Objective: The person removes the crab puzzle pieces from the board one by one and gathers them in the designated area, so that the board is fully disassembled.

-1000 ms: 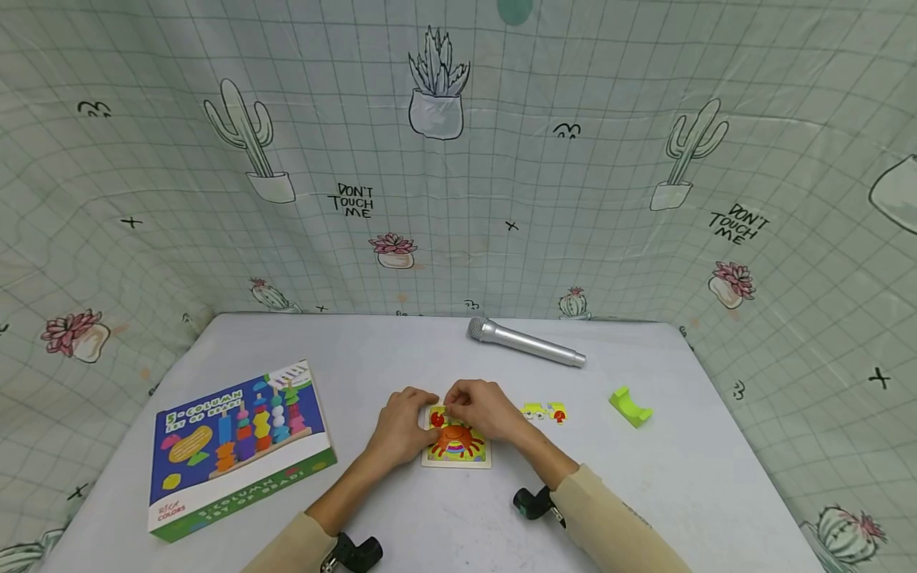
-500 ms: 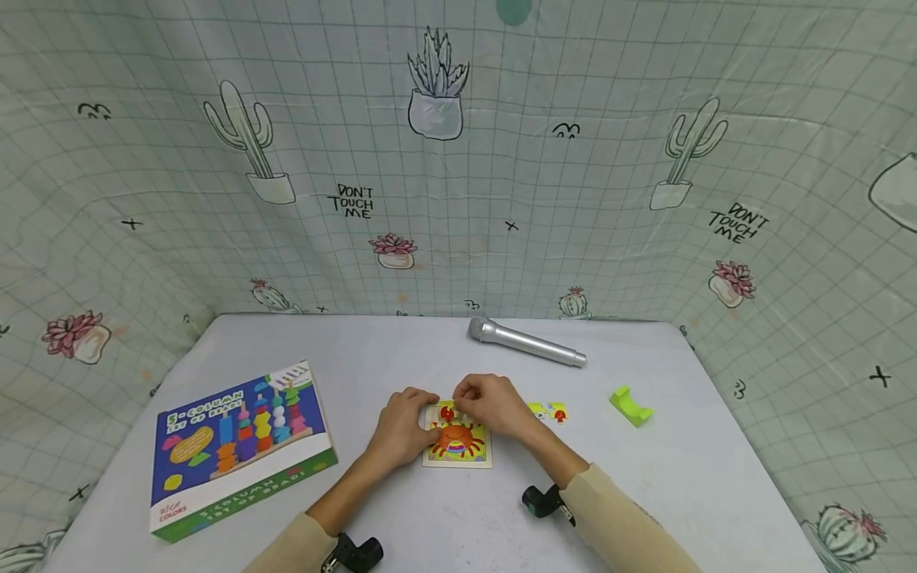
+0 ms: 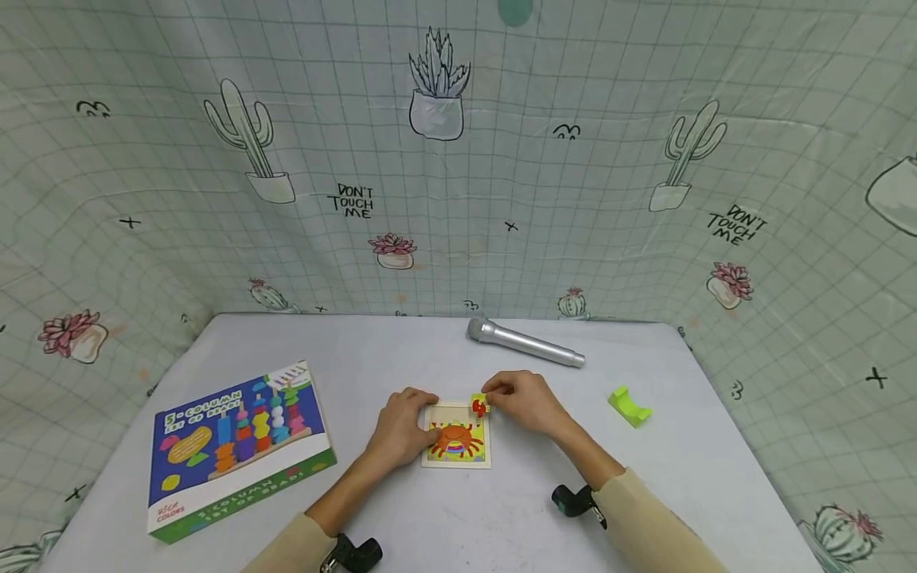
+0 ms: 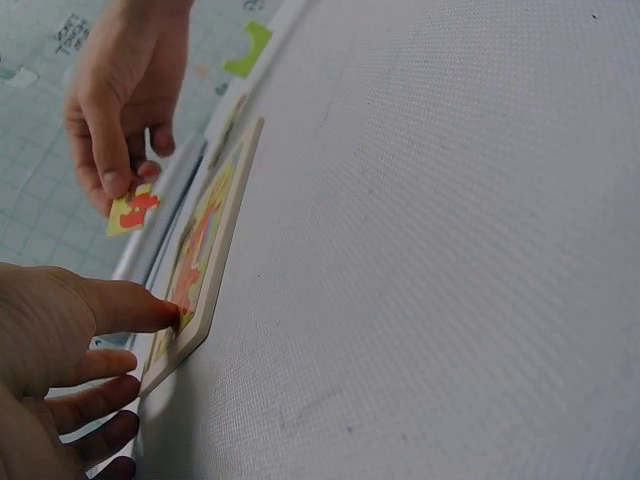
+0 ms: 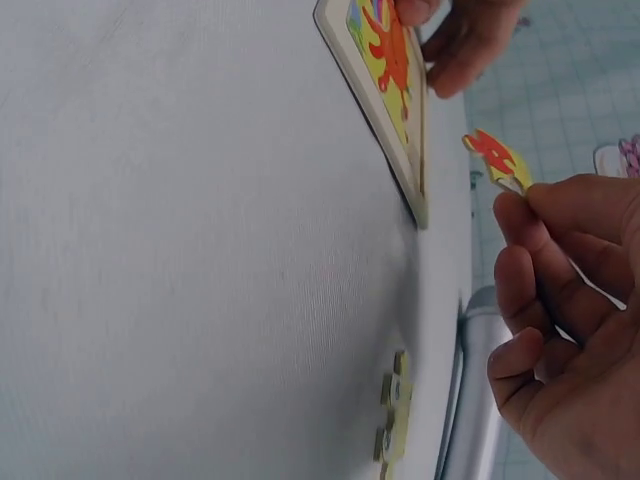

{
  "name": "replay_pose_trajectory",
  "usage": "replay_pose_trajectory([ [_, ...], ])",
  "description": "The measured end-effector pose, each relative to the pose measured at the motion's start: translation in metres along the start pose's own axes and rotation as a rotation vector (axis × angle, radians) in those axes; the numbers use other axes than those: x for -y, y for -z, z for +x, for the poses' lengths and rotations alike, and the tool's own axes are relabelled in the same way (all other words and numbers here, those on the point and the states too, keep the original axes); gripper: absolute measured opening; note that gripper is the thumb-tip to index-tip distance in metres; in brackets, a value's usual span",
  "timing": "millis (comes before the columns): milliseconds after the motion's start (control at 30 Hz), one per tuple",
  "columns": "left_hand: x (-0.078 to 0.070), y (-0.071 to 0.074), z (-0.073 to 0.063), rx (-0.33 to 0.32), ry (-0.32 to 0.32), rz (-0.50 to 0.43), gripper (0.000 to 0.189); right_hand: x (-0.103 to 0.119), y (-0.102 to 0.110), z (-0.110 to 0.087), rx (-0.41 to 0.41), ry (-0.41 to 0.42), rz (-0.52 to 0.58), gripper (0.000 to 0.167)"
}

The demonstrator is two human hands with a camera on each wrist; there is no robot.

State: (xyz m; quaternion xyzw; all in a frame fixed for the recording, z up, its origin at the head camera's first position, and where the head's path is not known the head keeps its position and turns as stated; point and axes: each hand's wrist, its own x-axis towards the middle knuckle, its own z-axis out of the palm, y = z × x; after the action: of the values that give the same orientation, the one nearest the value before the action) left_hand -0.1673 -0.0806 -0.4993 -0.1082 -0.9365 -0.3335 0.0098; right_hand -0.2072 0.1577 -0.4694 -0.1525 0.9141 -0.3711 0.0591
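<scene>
My right hand pinches a yellow puzzle piece with a red crab claw between thumb and forefinger. In the right wrist view the claw piece is raised off the table, apart from the board. A square wooden crab puzzle board lies flat; its orange crab is in place and a bare strip runs along the top. My left hand holds the board at its left side, thumb on the puzzle face and other fingers along the edge, as the left wrist view shows.
Loose yellow puzzle pieces lie on the table below my right hand, hidden in the head view. A silver microphone lies behind. A green curved block is at right, a bead-set box at left.
My right hand has moved right with the claw piece, from over the board's top left to its top right corner. It now covers the loose pieces. My left hand stays put.
</scene>
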Motion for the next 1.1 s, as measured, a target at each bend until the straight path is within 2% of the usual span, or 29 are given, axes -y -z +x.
replay_pose_trajectory([
  [133, 0.001, -0.001, 0.000, -0.001, 0.000, 0.001, 0.047, -0.010, 0.013, -0.004, -0.014, -0.036, -0.010, 0.008],
  [367, 0.001, 0.000, 0.000, -0.010, -0.001, -0.003, 0.047, -0.025, 0.029, -0.007, 0.018, -0.067, -0.035, 0.007],
  [767, 0.001, -0.001, 0.000, -0.001, 0.002, -0.001, 0.047, -0.040, 0.021, -0.007, 0.049, -0.077, -0.049, 0.004],
  [1100, 0.000, 0.001, -0.001, -0.008, -0.015, 0.002, 0.046, -0.041, 0.020, -0.004, 0.043, -0.069, -0.073, 0.004],
])
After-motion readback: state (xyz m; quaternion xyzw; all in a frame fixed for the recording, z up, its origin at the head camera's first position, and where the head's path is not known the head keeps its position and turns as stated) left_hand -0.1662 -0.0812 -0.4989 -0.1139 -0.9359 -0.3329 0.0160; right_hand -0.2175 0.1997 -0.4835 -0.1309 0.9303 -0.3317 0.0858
